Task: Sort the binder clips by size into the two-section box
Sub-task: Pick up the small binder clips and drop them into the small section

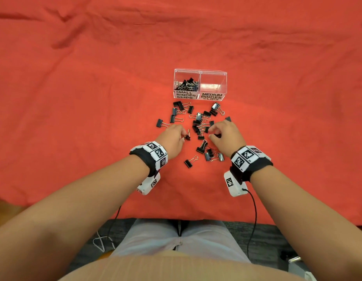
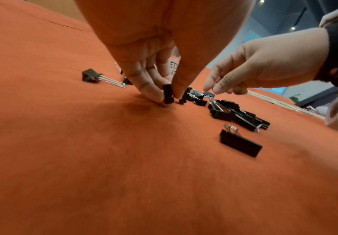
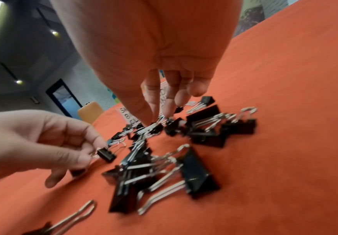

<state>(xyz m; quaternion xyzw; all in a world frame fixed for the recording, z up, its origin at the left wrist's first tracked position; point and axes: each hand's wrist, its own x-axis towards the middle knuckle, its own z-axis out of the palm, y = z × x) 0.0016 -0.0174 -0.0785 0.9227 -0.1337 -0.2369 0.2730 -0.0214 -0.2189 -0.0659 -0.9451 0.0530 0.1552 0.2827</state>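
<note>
**Small side part-filled, medium side bare, most of the pile still loose**

I start with the two-section box (image 1: 200, 84), which sits just above the centre of the head view. Its left compartment, labelled small, already holds a heap of small binder clips (image 1: 187, 83). The right compartment, labelled medium, shows nothing in it that I can make out. So I judge the sort well short of halfway: some small clips are in, no medium ones yet.

Directly below the box, the loose binder clips (image 1: 198, 126) lie scattered on the red cloth (image 1: 74, 98) over the tabletop, mostly the larger size as far as I can tell, several tangled by their wire handles.

My left hand (image 1: 172, 138) works at the lower left of the pile. Its grip is closed: thumb and fingertips (image 2: 154, 93) pinch one small clip (image 2: 168, 96) just off the cloth, with another small clip (image 2: 183, 100) close beside it.

My right hand (image 1: 226, 134) hangs over the middle of the pile, fingers (image 3: 154, 103) curved down onto the clips. The right wrist view is blurred there, so I cannot tell whether that grip has hold of one.

What remains, in my judgement, is the last small clips and every medium clip.
</note>
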